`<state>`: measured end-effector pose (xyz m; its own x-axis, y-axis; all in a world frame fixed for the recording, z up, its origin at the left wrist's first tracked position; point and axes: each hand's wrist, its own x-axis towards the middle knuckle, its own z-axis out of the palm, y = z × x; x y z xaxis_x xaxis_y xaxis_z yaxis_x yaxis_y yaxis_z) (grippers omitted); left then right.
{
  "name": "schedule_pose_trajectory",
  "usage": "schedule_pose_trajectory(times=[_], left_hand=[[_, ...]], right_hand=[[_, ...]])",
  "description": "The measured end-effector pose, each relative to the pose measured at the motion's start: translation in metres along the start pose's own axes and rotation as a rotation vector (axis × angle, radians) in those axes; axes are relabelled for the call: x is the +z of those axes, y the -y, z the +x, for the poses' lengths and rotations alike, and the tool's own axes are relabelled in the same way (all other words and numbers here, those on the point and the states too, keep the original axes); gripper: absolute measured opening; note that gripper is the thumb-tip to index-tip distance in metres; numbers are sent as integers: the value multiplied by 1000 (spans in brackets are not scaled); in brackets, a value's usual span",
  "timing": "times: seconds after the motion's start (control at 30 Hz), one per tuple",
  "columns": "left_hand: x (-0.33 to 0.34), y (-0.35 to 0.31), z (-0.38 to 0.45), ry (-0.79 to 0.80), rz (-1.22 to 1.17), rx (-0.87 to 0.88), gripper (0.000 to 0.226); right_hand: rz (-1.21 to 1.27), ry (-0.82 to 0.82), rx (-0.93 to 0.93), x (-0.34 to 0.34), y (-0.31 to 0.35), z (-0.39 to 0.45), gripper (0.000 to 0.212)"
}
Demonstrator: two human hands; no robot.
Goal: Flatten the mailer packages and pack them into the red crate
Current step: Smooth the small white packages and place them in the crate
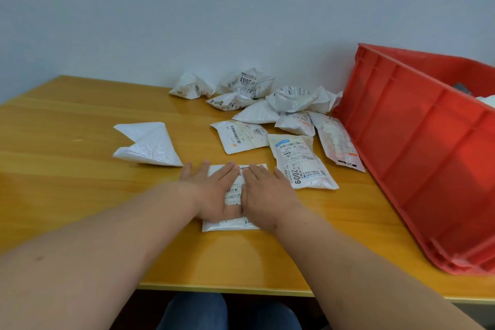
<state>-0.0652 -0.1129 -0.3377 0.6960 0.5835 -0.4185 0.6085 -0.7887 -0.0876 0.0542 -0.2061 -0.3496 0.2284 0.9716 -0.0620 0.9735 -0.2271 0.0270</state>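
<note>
A white mailer with a printed label (233, 193) lies flat on the wooden table (80, 169) near its front edge. My left hand (211, 190) and my right hand (265, 193) rest side by side on it, palms down, fingers spread flat, pressing it. Another flat mailer marked 2009 (300, 161) lies just right of my right hand. Several crumpled mailers (267, 99) are heaped at the back against the wall. The red crate (417, 158) stands on the right, with something white showing inside near its far rim.
A folded plain white mailer (150, 144) lies left of the centre. Two more flattish mailers, one labelled (242, 135) and one long (337, 142), lie between the heap and the crate. The wall runs along the table's back edge. My knees show under the front edge.
</note>
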Motion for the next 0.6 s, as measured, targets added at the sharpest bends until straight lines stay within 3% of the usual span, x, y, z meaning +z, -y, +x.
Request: schedule_pose_trajectory(times=[0.23, 0.37, 0.47, 0.6], left_hand=[[0, 3, -10, -74, 67, 17, 104], [2, 6, -13, -10, 64, 29, 120], [2, 7, -9, 30, 56, 34, 112], [-2, 9, -5, 95, 56, 53, 118]], right_hand=[[32, 12, 31, 7, -1, -7, 60], [34, 6, 34, 11, -1, -11, 70], [50, 3, 38, 13, -2, -10, 67], [55, -17, 30, 17, -3, -6, 92]])
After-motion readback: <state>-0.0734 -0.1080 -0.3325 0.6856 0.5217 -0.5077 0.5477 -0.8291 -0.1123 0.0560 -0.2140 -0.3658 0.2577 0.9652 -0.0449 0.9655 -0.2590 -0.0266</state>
